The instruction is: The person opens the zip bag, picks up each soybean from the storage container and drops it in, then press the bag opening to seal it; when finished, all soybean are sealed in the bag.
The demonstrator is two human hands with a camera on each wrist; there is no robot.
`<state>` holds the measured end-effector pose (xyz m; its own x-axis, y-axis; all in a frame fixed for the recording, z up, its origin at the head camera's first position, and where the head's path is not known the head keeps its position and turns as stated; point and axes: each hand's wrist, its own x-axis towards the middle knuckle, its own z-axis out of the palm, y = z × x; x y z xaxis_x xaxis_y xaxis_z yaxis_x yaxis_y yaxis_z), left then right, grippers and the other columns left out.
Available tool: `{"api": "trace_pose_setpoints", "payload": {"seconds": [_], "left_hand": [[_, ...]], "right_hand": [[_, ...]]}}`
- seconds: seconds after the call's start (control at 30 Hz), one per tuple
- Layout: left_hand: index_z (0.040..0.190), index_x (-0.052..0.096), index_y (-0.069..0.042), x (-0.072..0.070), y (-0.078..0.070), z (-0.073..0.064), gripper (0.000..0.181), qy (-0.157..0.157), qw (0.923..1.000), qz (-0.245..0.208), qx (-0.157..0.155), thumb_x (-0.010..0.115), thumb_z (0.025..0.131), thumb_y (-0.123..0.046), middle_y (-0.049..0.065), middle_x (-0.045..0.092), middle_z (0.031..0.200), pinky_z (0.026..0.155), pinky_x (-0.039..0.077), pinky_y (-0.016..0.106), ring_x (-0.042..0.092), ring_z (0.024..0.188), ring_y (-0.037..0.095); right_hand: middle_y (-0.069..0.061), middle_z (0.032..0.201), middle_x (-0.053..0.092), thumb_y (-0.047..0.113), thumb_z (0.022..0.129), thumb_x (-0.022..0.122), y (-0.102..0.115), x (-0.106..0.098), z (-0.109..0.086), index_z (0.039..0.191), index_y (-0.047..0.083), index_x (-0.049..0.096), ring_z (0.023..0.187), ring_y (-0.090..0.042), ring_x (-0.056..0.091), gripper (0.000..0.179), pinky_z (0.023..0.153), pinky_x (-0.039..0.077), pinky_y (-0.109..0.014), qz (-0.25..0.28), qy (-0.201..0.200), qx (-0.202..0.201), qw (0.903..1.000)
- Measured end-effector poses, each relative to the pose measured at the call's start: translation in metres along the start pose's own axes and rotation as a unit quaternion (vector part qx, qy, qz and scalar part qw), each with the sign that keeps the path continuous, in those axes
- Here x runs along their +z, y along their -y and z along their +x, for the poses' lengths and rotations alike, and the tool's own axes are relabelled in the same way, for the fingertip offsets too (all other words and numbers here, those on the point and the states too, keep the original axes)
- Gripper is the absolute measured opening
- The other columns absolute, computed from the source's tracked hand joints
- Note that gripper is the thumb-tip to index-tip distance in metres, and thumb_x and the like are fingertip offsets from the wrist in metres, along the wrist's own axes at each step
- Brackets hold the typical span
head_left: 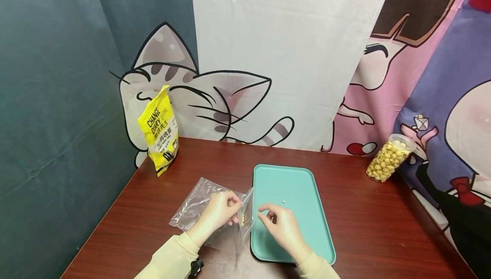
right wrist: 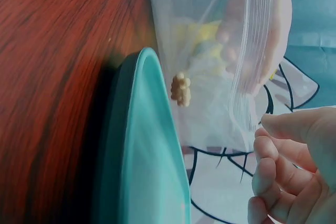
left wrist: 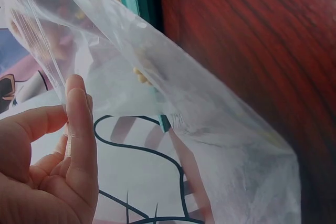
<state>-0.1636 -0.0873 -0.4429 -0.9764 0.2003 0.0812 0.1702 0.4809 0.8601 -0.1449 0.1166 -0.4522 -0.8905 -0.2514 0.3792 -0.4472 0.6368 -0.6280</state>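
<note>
A clear zip-top plastic bag (head_left: 200, 198) is held up by my left hand (head_left: 221, 209), which pinches it near the zip edge between thumb and fingers. Several small pale yellow pieces (right wrist: 181, 89) sit inside the bag, against its lower side. My right hand (head_left: 283, 224) hovers over the turquoise tray (head_left: 295, 181), just right of the bag's mouth. Its fingers are loosely bent, thumb and index tips close together, and nothing shows between them. One tiny pale piece (head_left: 284, 202) lies on the tray.
A yellow snack packet (head_left: 160, 132) stands at the back left of the brown table (head_left: 368, 228). Toward the back right is a clear jar of popcorn-like pieces (head_left: 389, 159), tilted in the view. Cartoon-printed cloth (head_left: 291, 57) hangs behind the table.
</note>
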Motion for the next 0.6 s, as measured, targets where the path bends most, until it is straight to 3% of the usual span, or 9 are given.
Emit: {"api": "trace_pose_setpoints", "payload": {"seconds": [0.3, 0.6], "left_hand": [[0.085, 0.063, -0.004, 0.0, -0.001, 0.0, 0.008, -0.001, 1.0, -0.008, -0.002, 0.062, 0.089, -0.011, -0.001, 0.062, 0.057, 0.042, 0.052, 0.03, 0.06, 0.042, 0.011], [0.085, 0.063, -0.004, -0.002, -0.004, -0.001, 0.008, 0.0, 1.0, -0.005, -0.004, 0.062, 0.089, -0.011, 0.0, 0.062, 0.058, 0.041, 0.051, 0.026, 0.06, 0.042, 0.011]], "right_hand": [[0.017, 0.058, 0.05, 0.012, 0.079, 0.076, -0.015, -0.017, -0.007, 0.084, 0.015, 0.071, 0.049, 0.003, 0.039, 0.007, 0.046, 0.035, -0.018, -0.021, -0.01, 0.044, 0.9987], [0.013, 0.061, 0.052, 0.014, 0.081, 0.074, -0.032, -0.037, -0.017, 0.08, 0.019, 0.069, 0.051, 0.0, 0.043, 0.007, 0.049, 0.038, -0.019, -0.048, 0.055, 0.11, 0.9912]]}}
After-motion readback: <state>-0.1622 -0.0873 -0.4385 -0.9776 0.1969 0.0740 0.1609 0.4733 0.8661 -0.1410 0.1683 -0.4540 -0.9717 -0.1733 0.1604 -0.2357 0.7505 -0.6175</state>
